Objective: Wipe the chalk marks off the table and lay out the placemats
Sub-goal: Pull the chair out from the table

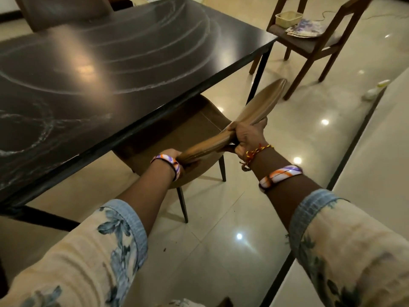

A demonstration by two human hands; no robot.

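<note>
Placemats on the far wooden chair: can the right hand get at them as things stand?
Probably not: the right hand and left hand both grip the brown chair's backrest, and the placemats lie on the wooden chair well beyond.

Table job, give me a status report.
Both hands, left and right, grip the chair backrest. Chalk unwiped on table. Placemats on far chair.

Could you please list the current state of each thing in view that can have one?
Table: chalk marks unwiped, no placemats laid.
Brown chair: backrest gripped by both hands, seat partly under the table.
Left hand: gripping the backrest.
Right hand: gripping the backrest.
Wooden chair: holding a basket and placemats.
</note>
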